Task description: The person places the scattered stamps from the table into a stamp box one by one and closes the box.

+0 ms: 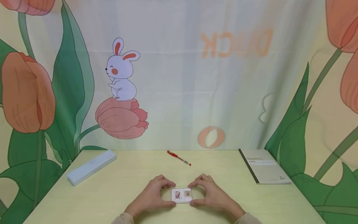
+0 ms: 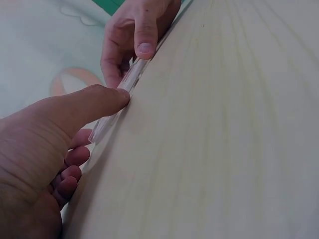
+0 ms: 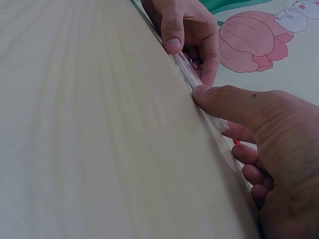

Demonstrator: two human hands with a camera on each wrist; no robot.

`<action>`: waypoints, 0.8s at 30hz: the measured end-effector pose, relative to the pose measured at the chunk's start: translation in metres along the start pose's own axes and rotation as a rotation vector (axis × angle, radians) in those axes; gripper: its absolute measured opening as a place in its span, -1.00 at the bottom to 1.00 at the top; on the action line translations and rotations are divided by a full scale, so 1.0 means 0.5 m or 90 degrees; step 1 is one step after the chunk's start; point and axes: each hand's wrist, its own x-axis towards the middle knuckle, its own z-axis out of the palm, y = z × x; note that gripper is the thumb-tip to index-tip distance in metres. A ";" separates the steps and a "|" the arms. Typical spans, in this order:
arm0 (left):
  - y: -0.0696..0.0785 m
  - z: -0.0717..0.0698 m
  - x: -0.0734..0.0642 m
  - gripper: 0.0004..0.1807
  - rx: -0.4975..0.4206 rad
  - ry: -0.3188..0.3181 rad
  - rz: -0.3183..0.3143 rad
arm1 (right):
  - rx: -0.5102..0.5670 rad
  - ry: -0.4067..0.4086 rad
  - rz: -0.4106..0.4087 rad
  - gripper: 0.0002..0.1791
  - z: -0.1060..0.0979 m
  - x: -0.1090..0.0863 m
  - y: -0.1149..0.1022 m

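A small flat clear plastic card case (image 1: pixel 181 199) lies low over the near middle of the table, a red-and-black figure showing on its left half and a gold square on its right. My left hand (image 1: pixel 153 195) pinches its left end between thumb and forefinger. Its right end is pinched the same way by my right hand (image 1: pixel 211 194). In the left wrist view the case (image 2: pixel 107 124) appears edge-on, close to the tabletop. The right wrist view also shows the thin clear edge of the case (image 3: pixel 192 72) between both hands.
A red pen (image 1: pixel 179 157) lies beyond the hands. At the left back is a long pale blue box (image 1: pixel 92 168), and on the right a notebook (image 1: pixel 265 168) with a dark spine. A printed curtain (image 1: pixel 173 77) hangs behind the table (image 1: pixel 134 174).
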 end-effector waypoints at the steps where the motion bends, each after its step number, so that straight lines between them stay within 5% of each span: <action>1: -0.001 -0.001 -0.001 -0.31 -0.001 0.001 0.001 | 0.000 0.000 0.000 -0.44 0.000 0.000 -0.001; 24: -0.006 -0.004 0.000 -0.38 -0.019 -0.009 0.001 | 0.014 -0.005 0.012 -0.46 -0.004 -0.001 -0.004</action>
